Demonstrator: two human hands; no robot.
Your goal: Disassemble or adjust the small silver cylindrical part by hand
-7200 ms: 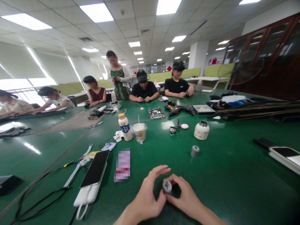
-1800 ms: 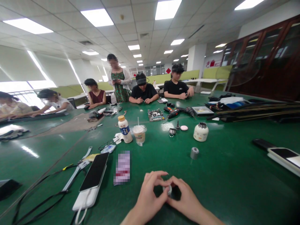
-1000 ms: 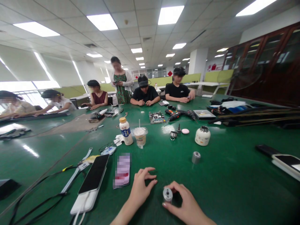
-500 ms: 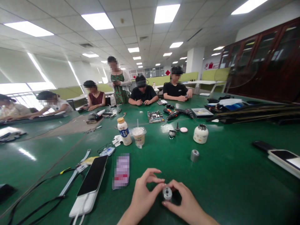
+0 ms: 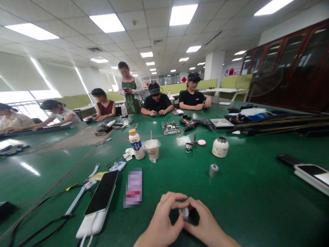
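Note:
Low in the middle of the head view, my left hand (image 5: 165, 216) and my right hand (image 5: 204, 221) meet around a small round metal part (image 5: 184, 212). My right thumb and index finger close on its right side. The left thumb and fingers curl onto it from the left and partly cover its top. Fingertips hide most of its sides, so its exact kind does not show. Farther out on the green table (image 5: 246, 192) stands a grey metal cylinder (image 5: 213, 170) of similar shape, touched by neither hand.
A white jar (image 5: 220, 147), a drink cup (image 5: 152, 151) and a bottle (image 5: 136, 145) stand beyond my hands. Left lie a phone (image 5: 101, 192) on a white power bank and cords. A circuit board (image 5: 170, 128) and power drill (image 5: 191, 126) lie farther back. Several people sit opposite.
My left hand has moved right and closed its thumb and fingers onto the metal part, covering more of its top. The right hand stays nearly in place.

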